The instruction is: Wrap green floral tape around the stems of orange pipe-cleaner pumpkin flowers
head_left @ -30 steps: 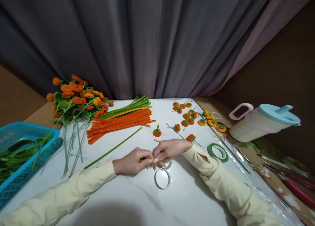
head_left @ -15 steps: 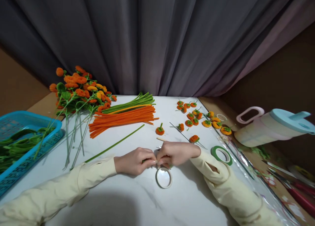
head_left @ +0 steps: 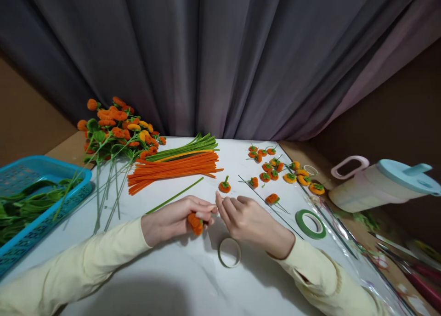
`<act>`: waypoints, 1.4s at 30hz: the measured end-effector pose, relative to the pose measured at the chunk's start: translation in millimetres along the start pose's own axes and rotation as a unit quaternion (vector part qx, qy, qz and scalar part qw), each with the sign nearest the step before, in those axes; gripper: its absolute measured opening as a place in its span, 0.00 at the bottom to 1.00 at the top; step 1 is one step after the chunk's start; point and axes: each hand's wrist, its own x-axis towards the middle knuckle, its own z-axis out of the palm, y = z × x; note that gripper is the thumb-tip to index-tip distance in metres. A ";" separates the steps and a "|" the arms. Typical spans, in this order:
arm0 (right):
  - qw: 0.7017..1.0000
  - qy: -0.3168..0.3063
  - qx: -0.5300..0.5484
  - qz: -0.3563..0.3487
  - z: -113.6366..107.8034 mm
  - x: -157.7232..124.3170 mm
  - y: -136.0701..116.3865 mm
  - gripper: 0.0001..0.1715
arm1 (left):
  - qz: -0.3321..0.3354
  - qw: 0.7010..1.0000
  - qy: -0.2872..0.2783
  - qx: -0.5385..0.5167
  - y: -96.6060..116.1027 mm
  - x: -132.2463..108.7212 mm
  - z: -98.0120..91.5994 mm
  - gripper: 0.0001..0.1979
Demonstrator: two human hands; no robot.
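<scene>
Head view | any hold hidden, my right hand [head_left: 246, 218] half-curled | left hand [head_left: 172, 218] curled round orange flower [head_left: 195, 224], left of tape ring [head_left: 221, 258]

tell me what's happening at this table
The left hand of someone in pale yellow sleeves holds a fuzzy orange flower head. The right hand is raised close to its fingertips; whether it holds anything is hard to tell. A thin pale ring lies on the white tabletop nearby. To the right sit more fuzzy orange and yellow flower heads and a green tape roll; beyond the hands lies a bundle of straight fuzzy orange stems.
</scene>
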 end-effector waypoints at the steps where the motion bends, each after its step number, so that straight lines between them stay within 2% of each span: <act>1: 1.000 0.026 -0.006 -0.007 1.5 0.4 4.2 0.20 | -0.010 0.999 -0.008 -0.053 0.3 1.4 -1.4 0.13; 3: 0.997 0.069 -0.011 -0.027 3.3 0.8 11.0 0.19 | -0.013 0.996 -0.017 -0.086 1.7 1.9 -3.1 0.13; 5: 0.996 0.079 -0.015 -0.031 3.6 0.0 13.7 0.19 | -0.005 0.998 -0.020 -0.051 5.1 -0.8 -3.4 0.14; 7: 0.999 0.045 -0.010 -0.015 1.9 -1.7 12.6 0.18 | 0.011 0.998 -0.009 0.061 10.1 -5.4 -2.5 0.16; 9: 1.000 -0.006 0.012 0.000 -1.7 -3.8 9.7 0.14 | 0.034 0.975 0.034 0.219 14.6 -10.5 -0.6 0.16; 11: 0.997 -0.053 0.049 0.004 -6.6 -5.2 7.1 0.08 | 0.088 0.920 0.088 0.371 16.3 -15.3 1.9 0.13; 13: 0.993 -0.082 0.085 0.003 -11.7 -5.7 5.8 0.07 | 0.180 0.839 0.121 0.498 15.1 -20.0 4.9 0.11; 15: 0.990 -0.092 0.104 0.005 -16.0 -5.0 5.0 0.08 | 0.271 0.747 0.117 0.596 12.6 -24.5 7.9 0.06; 16: 0.991 -0.088 0.101 0.006 -17.7 -4.4 4.4 0.08 | 0.299 0.709 0.110 0.629 11.5 -26.3 9.1 0.08; 18: 0.995 -0.064 0.077 0.008 -20.0 -2.8 2.4 0.08 | 0.321 0.665 0.094 0.667 10.4 -28.6 10.3 0.12; 20: 0.998 -0.029 0.046 0.009 -20.8 -1.3 -0.5 0.09 | 0.321 0.660 0.088 0.674 10.6 -28.4 9.4 0.13; 24: 1.000 0.026 0.002 0.000 -19.1 -0.5 -6.5 0.14 | 0.292 0.715 0.081 0.630 12.9 -25.3 5.7 0.17; 26: 1.000 0.022 -0.009 -0.002 -18.5 -1.6 -8.8 0.16 | 0.288 0.715 0.078 0.632 14.0 -26.4 6.6 0.18; 27: 1.000 0.012 -0.013 -0.002 -18.7 -2.3 -9.7 0.17 | 0.294 0.697 0.078 0.650 14.4 -27.9 8.1 0.18; 28: 1.000 0.000 -0.016 -0.002 -19.3 -3.0 -10.3 0.18 | 0.302 0.665 0.081 0.678 14.5 -30.0 10.1 0.16; 31: 1.000 -0.024 -0.012 -0.009 -22.3 -4.5 -10.8 0.19 | 0.346 0.533 0.089 0.767 13.9 -36.2 16.8 0.14; 33: 1.000 -0.016 -0.005 -0.014 -23.5 -4.5 -10.2 0.19 | 0.376 0.458 0.088 0.801 13.2 -38.3 19.4 0.16; 35: 1.000 0.003 -0.006 -0.016 -22.8 -4.0 -9.6 0.18 | 0.396 0.413 0.090 0.815 12.8 -38.5 19.6 0.18; 37: 1.000 0.022 -0.015 -0.016 -20.5 -3.5 -9.3 0.17 | 0.395 0.406 0.086 0.819 12.9 -38.0 18.4 0.18; 38: 0.999 0.030 -0.022 -0.017 -19.0 -3.2 -9.2 0.17 | 0.388 0.419 0.080 0.817 13.2 -37.8 17.5 0.18; 40: 0.998 0.039 -0.036 -0.021 -16.6 -2.6 -9.4 0.16 | 0.361 0.472 0.066 0.801 14.1 -37.8 15.8 0.16; 42: 0.998 0.042 -0.043 -0.027 -15.5 -1.9 -9.7 0.16 | 0.314 0.558 0.052 0.766 15.9 -37.8 14.4 0.14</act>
